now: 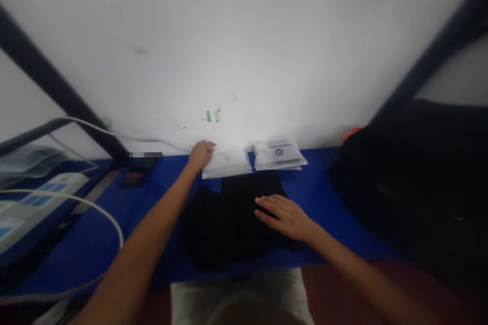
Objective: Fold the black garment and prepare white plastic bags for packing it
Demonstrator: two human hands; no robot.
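Fabric of deep matte black is lying in a soft, uneven shape on the blue-covered bench, near the front edge. The person's right hand is resting over its right part, fingers loosely spread and not closing on anything. The left hand is touching the left edge of a stack of flat white packets with a faint round print; whether its grip is pinching one packet or only lying on top, I cannot tell. Just to the right, a second stack of white packets with dark lettering and a round emblem is sitting apart, its lower layers sticking out unevenly.

Several things could be going wrong from here. Smooth-looking packets, probably thin plastic, could be sliding over one another if the fingers drag only the top one, fanning the stack out. The fabric could be bunching under the right palm if it pushes sideways, or slipping over the front edge if pulled nearer. A thin white cable is looping close to the left forearm and could be snagging on it; beside it a hard, rectangular white power strip with blue panels is lying.
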